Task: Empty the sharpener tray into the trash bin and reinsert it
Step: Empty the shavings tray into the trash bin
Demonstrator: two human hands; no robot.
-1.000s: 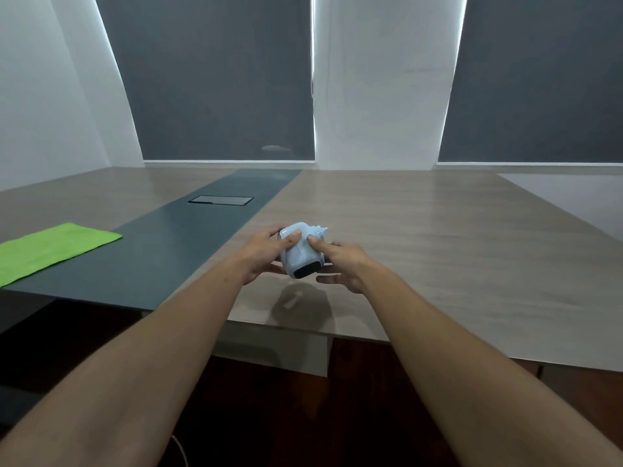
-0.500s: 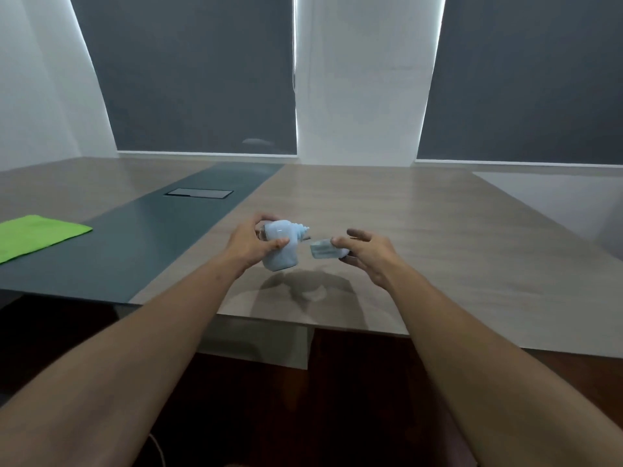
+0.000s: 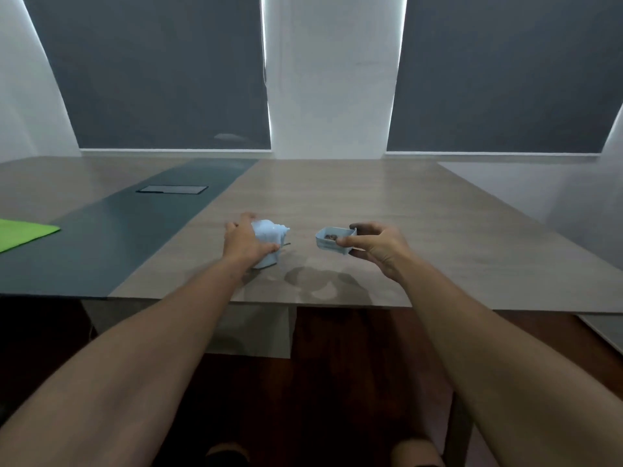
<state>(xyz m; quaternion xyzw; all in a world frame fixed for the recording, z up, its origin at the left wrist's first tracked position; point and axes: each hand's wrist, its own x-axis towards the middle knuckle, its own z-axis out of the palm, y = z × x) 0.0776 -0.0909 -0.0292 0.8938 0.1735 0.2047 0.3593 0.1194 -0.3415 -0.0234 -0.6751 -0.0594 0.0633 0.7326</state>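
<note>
Tray (image 3: 332,242): out of the sharpener, brown shavings inside — right hand (image 3: 377,247) grip clamped on it.
Sharpener (image 3: 268,242): pale blue, on the bench (image 3: 387,210) — left hand (image 3: 244,244) grip clamped around it.
Writing: none legible.

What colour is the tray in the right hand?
Pale blue tray, with brown shavings inside; the head view shows it, held in the right hand.

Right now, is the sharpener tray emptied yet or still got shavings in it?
Not emptied. The tray, held open side up in the right hand, shows dark bits inside, apart from the sharpener under the left hand.
</note>
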